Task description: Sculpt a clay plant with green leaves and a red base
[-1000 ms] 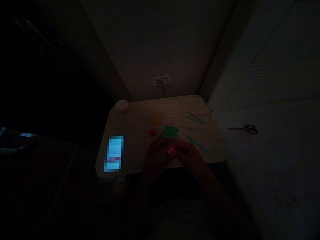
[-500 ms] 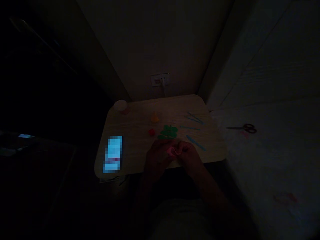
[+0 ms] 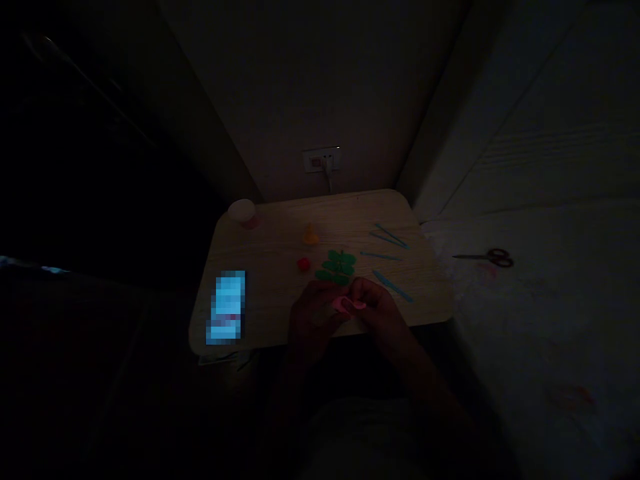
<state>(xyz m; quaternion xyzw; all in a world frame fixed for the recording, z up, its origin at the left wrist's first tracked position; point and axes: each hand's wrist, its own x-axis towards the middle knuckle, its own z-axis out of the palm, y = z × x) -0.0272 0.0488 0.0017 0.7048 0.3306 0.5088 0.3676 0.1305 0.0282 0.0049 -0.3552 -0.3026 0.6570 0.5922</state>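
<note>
Between my hands is a soft pink piece (image 3: pixel 343 305), thin and curled, perhaps modelling clay; the dim light hides its exact kind. My left hand (image 3: pixel 311 319) is closed on its left side. My right hand (image 3: pixel 377 308) pinches its right end between thumb and fingers. Just beyond my fingers, a green leaf-shaped piece (image 3: pixel 340 264) with several lobes lies flat on the wooden table (image 3: pixel 275 293). A small red lump (image 3: pixel 303 265) sits to its left, and an orange piece (image 3: pixel 311 235) stands behind that.
Several thin blue tools (image 3: pixel 393 285) lie on the table's right side. A lit phone (image 3: pixel 226 307) is at the left, a pale cup (image 3: pixel 243 213) at the back left corner. Scissors (image 3: pixel 484 257) rest on a pale surface to the right. A wall socket (image 3: pixel 321 160) holds a plug.
The right end of the pink piece, a raised loop before, now lies flatter in my right fingers. My right hand has shifted slightly. The things on the table stay where they were.
</note>
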